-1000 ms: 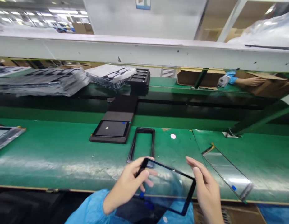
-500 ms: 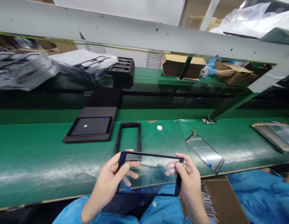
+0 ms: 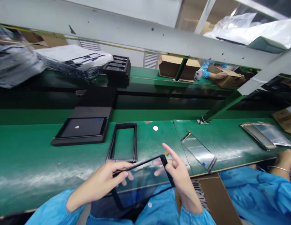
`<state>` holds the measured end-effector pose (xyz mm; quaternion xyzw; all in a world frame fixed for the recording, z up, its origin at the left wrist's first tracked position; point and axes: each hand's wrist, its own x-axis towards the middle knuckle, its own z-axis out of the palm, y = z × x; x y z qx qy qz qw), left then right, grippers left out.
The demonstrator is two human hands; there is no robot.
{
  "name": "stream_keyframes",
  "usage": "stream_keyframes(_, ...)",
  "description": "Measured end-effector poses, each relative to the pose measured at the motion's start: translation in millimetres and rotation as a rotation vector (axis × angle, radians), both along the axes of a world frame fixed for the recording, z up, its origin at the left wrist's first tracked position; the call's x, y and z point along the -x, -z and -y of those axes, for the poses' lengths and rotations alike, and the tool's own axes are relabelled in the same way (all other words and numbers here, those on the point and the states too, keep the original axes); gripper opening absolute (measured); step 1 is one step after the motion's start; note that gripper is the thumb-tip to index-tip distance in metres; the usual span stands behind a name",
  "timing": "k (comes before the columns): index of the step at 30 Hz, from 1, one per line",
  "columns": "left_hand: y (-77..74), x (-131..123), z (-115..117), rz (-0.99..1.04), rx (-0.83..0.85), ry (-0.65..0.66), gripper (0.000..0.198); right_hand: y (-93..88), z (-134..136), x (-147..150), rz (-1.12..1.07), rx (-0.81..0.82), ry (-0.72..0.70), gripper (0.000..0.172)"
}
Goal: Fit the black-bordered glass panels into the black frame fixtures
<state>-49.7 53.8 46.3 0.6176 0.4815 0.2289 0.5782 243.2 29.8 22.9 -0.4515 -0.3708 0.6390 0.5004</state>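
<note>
Both hands: your left hand [image 3: 106, 178] and right hand [image 3: 179, 173] share one glass panel [image 3: 144, 183], lifted off the green bench [image 3: 30, 172] and held before you at its near edge.
Left fingers: lightly pinching the panel's upper left corner, thumb on the face turned to you, fingertips showing through the glass.
Right fingers: thumb on the border near the upper right corner, index stretched out past it, other fingertips visible behind the glass.
Panel in hand: picked up and not set down; by the look of it, you are partway through handling this piece.
Dark block: to the left, one screen [image 3: 81, 127] already lies flat on the dark block [image 3: 94, 111].
Black frames: these black frames [image 3: 135, 142], loosely stacked just beyond your left hand, lie untouched.
Loose screen: another, the loose screen [image 3: 199, 151], lies slantwise to the right, a blue sticker [image 3: 203, 164] near its lower end.
Far right pile: more flat panels [image 3: 259, 136] rest there; how many remain cannot be told.
Panel's look: clear, glossy middle, dark border, tilted with its right upper corner higher; an orange tab [image 3: 166, 154] shows beside that corner, whether attached is unclear. Fine marks are too small to judge.
</note>
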Motion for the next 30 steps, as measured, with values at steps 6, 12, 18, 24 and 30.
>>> stream_keyframes(6, 47.2, -40.2, 13.1, 0.391, 0.299, -0.317, 0.065, 41.3, -1.0, 28.4, -0.158, 0.074, 0.215, 0.095)
stream_keyframes(12, 45.0, -46.3, 18.2, 0.396, 0.331, -0.180, 0.075, 46.4, 3.2, 41.6, -0.018, 0.041, 0.269, 0.087)
stream_keyframes(18, 39.9, -37.9, 21.3, 0.358, 0.321, -0.163, 0.073, 39.2, 7.0, 39.7, -0.023, 0.049, 0.257, 0.086)
stream_keyframes(24, 36.6, -37.5, 24.3, 0.342, 0.326, -0.095, 0.076, 33.0, 12.4, 40.6, -0.003, 0.045, 0.255, 0.074)
stream_keyframes(30, 39.9, -34.6, 26.0, 0.370, 0.334, -0.030, 0.068, 23.4, 15.0, 38.5, -0.009, 0.049, 0.251, 0.074)
